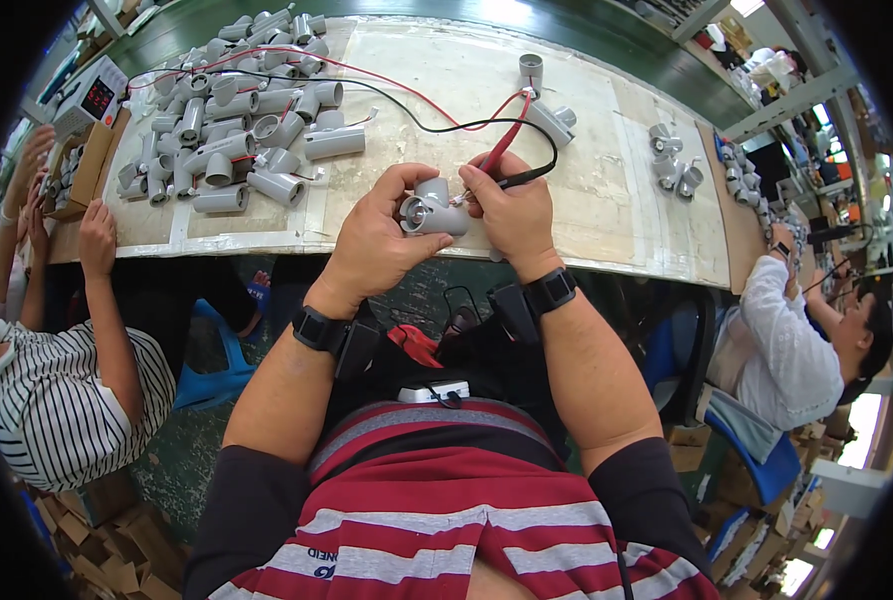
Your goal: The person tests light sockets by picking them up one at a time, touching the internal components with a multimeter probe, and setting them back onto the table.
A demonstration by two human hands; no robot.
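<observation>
Over the table's near edge, my left hand [374,235] grips a grey T-shaped plastic housing [434,216], its round open end turned to the left. Closed like a pen grip, my right hand [516,212] holds a red test probe [501,146] and a black test probe [529,176]. The probe tips are at the housing's right end, beside small wires; my fingers partly hide the contact. A red lead [406,87] and a black lead [394,101] run back from the probes toward the left.
A pile of similar grey housings [216,165] covers the table's left part. Beside it stand a boxy instrument [94,97] with a red display and a cardboard box [88,165]. More housings [674,165] lie on the right. People sit on both sides, one person's hand [96,238] at the table edge.
</observation>
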